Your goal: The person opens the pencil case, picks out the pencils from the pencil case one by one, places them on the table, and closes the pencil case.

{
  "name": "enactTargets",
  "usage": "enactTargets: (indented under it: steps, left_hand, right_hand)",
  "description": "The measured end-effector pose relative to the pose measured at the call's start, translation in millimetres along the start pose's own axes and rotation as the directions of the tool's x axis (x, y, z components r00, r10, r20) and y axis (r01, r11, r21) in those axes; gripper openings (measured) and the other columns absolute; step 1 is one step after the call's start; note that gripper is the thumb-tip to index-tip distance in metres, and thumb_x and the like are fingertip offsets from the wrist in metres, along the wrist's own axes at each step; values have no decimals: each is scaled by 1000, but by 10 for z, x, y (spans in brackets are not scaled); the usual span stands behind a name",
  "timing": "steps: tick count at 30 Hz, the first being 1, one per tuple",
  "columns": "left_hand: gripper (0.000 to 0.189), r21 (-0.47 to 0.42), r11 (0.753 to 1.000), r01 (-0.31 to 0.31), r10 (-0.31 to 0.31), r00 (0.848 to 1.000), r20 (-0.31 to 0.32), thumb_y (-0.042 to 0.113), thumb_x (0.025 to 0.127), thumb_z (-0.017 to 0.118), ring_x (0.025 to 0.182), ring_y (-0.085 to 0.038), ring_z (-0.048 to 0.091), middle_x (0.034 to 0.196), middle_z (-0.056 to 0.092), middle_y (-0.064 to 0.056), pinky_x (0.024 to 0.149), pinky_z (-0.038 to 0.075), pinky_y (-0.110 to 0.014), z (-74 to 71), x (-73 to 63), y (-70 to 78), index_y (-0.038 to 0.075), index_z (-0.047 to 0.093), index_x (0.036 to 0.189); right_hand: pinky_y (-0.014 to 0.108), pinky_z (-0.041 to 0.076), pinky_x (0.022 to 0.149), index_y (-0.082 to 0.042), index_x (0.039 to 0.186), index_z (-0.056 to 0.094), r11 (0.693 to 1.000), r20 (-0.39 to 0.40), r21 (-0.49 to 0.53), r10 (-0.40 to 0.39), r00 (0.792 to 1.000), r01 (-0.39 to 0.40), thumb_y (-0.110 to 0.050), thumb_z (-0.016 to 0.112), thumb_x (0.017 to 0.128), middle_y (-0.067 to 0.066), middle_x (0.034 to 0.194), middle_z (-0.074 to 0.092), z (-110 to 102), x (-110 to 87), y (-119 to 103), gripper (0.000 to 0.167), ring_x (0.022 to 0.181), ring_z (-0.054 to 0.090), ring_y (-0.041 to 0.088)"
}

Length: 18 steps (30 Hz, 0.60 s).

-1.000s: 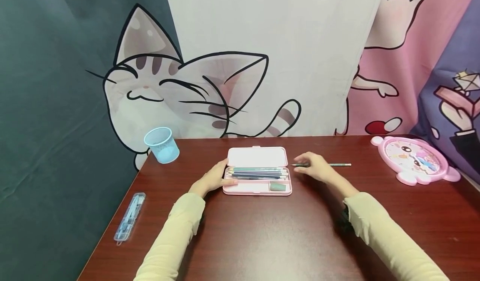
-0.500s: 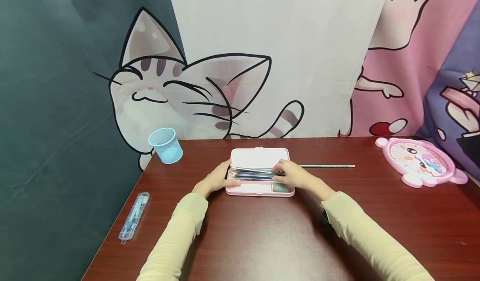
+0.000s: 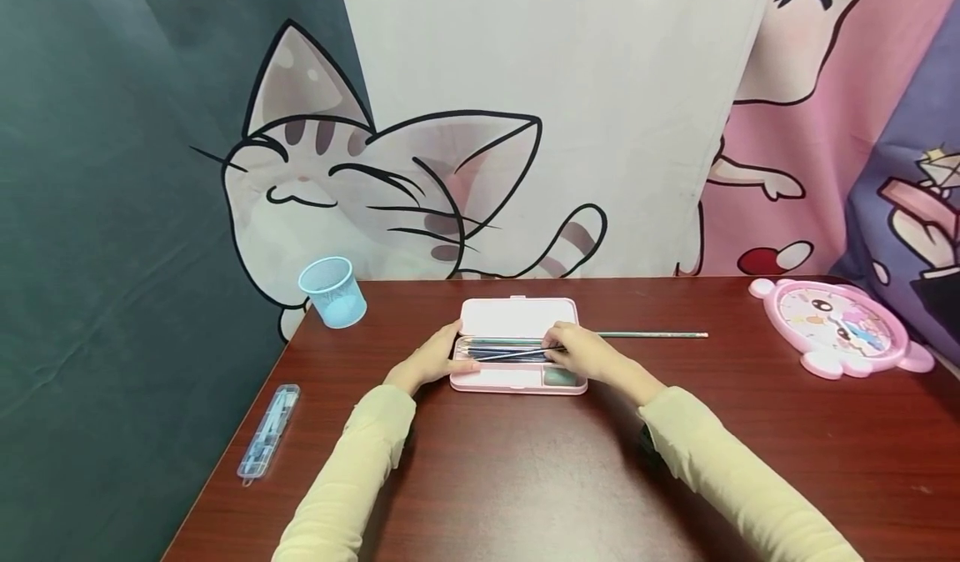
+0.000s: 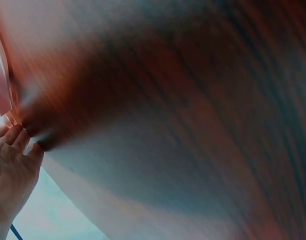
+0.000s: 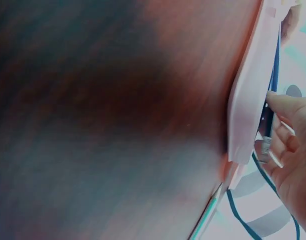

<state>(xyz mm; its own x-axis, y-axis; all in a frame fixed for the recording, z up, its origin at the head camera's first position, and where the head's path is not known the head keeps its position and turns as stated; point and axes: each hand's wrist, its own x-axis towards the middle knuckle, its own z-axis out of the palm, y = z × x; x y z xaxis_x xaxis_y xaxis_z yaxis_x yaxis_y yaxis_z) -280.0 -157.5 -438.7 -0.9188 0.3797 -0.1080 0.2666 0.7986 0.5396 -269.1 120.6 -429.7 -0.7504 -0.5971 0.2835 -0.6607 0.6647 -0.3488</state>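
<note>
The pink pencil case (image 3: 495, 388) lies unfolded on the table, its white-lined lid (image 3: 517, 318) tipped back. My left hand (image 3: 427, 362) grips the case's left end, thumb over the front part and fingers at the side; only part of it shows in the left wrist view. At the right end, my right hand (image 3: 588, 353) pinches a dark pencil (image 3: 517, 353), which slants over the other pencils in the case. In the right wrist view the thumb of my right hand (image 5: 293, 135) meets dark pencils above the case wall. A green eraser (image 3: 558, 377) fills the front-right compartment.
A green pencil (image 3: 652, 334) lies on the table (image 3: 510, 479) right of the case. A blue mesh cup (image 3: 335, 295) stands back left. A clear box of blue tools (image 3: 268, 433) lies near the left edge. A pink animal-shaped clock (image 3: 840, 324) lies far right.
My right hand has moved left from the green pencil on the table to the case's pencils, and now holds a dark one at a slant. My left hand stays at the case.
</note>
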Motion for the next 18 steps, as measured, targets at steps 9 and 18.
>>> enactTargets:
  steps: [9, 18]
  left_hand:
    - [94, -16, 1000, -24, 24, 1000, -5, 34, 76, 72, 135, -32, 29, 145, 29, -23, 111, 24, -44, 8, 11, -9, -4, 19, 143]
    - [97, -24, 1000, 1, -1, 1000, 3, 38, 76, 72, 135, -32, 28, 145, 28, -22, 111, 24, -45, 0, -5, 2, -3, 18, 144]
  right_hand:
    - [30, 49, 67, 0, 83, 64, 985, -134, 166, 68, 989, -45, 1, 67, 79, 7, 77, 60, -143, -197, 214, 5, 73, 57, 16]
    - [29, 47, 65, 2, 82, 63, 987, -240, 149, 98, 966, -63, 4, 68, 76, 5, 74, 61, -402, -557, 545, 8, 70, 55, 11]
